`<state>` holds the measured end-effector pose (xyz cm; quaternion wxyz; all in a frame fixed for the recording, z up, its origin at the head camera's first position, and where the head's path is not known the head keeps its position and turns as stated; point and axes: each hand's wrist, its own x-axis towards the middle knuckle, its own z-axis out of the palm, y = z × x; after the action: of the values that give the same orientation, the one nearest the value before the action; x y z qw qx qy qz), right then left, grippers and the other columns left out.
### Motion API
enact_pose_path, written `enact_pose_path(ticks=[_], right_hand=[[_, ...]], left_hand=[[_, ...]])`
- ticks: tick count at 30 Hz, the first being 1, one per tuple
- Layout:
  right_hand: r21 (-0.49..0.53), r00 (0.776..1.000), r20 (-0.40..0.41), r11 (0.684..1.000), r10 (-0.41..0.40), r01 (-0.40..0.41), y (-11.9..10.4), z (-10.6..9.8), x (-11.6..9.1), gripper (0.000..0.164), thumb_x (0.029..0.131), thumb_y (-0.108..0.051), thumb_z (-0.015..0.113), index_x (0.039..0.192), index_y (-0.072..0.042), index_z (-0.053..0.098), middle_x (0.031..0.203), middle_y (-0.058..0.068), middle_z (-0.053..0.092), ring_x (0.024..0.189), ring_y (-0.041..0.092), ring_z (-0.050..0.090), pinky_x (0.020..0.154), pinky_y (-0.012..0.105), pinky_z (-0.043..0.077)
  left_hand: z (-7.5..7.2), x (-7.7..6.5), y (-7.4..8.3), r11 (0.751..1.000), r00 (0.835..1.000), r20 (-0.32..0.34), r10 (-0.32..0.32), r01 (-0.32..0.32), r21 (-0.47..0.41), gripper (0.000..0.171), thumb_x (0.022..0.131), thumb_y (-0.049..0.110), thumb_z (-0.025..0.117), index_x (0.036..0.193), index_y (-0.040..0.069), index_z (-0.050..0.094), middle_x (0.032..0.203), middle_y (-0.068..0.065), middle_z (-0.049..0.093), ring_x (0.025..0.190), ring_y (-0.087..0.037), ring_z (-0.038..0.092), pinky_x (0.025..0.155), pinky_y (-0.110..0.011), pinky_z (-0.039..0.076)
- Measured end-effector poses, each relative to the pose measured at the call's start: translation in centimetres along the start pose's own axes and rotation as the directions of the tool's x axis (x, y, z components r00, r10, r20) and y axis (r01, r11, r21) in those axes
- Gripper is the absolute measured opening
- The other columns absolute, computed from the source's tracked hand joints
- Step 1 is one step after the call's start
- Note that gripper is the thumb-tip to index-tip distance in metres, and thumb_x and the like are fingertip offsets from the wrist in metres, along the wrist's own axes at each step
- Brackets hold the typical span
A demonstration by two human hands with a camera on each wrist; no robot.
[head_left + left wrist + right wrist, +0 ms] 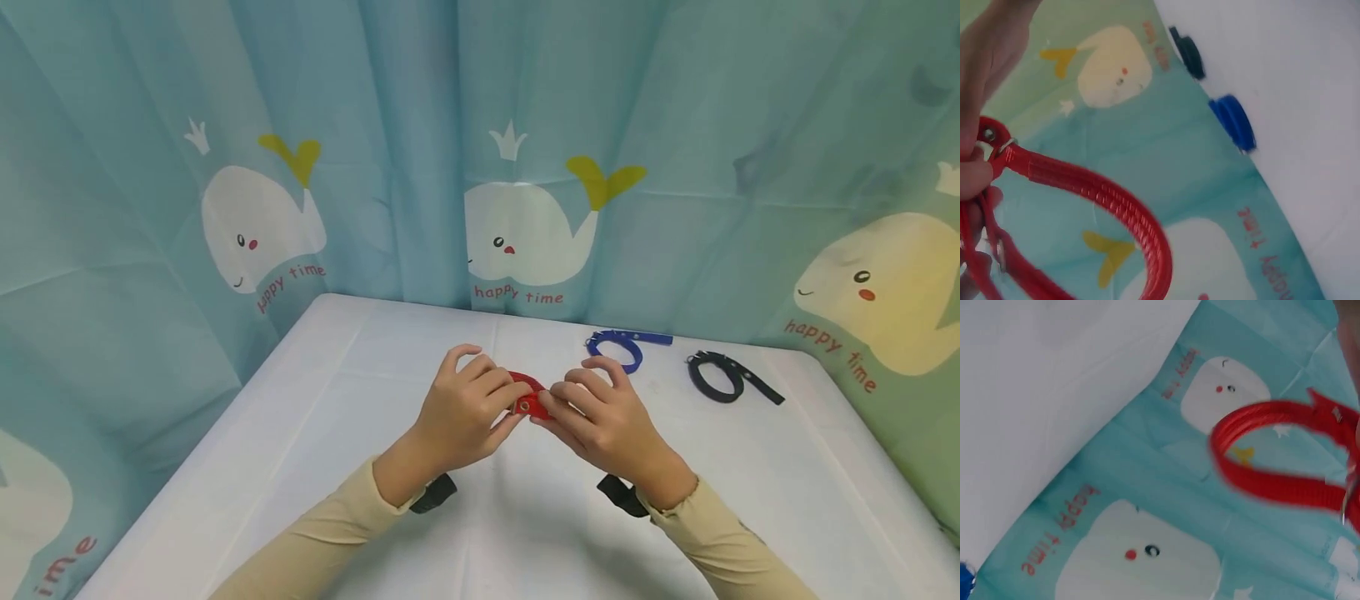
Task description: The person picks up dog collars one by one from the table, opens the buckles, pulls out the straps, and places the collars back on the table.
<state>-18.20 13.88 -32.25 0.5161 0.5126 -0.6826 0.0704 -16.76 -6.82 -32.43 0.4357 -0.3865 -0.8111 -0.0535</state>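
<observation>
Between both hands, above the table, is a red pet collar [531, 406] bent into a loop with a metal eyelet. My left hand [465, 407] pinches it from the left, thumb and fingertips on the strap. From the other side my right hand [600, 414] pinches the collar close to the buckle area. In the left wrist view the braided band [1129, 212] of the collar curves away from the fingers, and a metal ring [1007, 145] shows. The right wrist view has the loop [1279, 487] blurred, with the right hand mostly cut off at the edge.
A blue collar [626, 358] and a black collar [712, 393] lie looped at the back right of the white table [360, 367]. Behind the table hangs a blue-green curtain [420, 167] with whale prints.
</observation>
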Motion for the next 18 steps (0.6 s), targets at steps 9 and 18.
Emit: enact_pose_path(ticks=[9, 18], right_hand=[[0.013, 0.999, 0.022, 0.999, 0.029, -0.029, -0.02, 0.55, -0.12, 0.038, 0.097, -0.033, 0.049, 0.087, -0.005, 0.073, 0.076, 0.005, 0.064, 0.073, 0.021, 0.058, 0.076, 0.047, 0.048], [0.048, 0.999, -0.025, 0.998, 0.029, -0.028, 0.00, 0.02, -0.32, 0.037, 0.097, -0.030, 0.050, 0.082, -0.006, 0.072, 0.071, 0.004, 0.065, 0.070, 0.020, 0.057, 0.073, 0.047, 0.047]], left_hand=[[-0.01, -0.24, -0.31, 0.998, 1.000, -0.006, 0.014, -0.014, 0.059, 0.018, 0.074, 0.028, 0.075, 0.088, 0.018, 0.074, 0.080, 0.005, 0.071, 0.075, -0.012, 0.059, 0.088, -0.041, 0.046], [-0.23, -0.72, -0.53, 0.997, 1.000, -0.003, -0.005, 0.005, 0.075, 0.020, 0.070, 0.029, 0.078, 0.087, 0.019, 0.074, 0.078, 0.006, 0.071, 0.073, -0.011, 0.058, 0.087, -0.042, 0.046]])
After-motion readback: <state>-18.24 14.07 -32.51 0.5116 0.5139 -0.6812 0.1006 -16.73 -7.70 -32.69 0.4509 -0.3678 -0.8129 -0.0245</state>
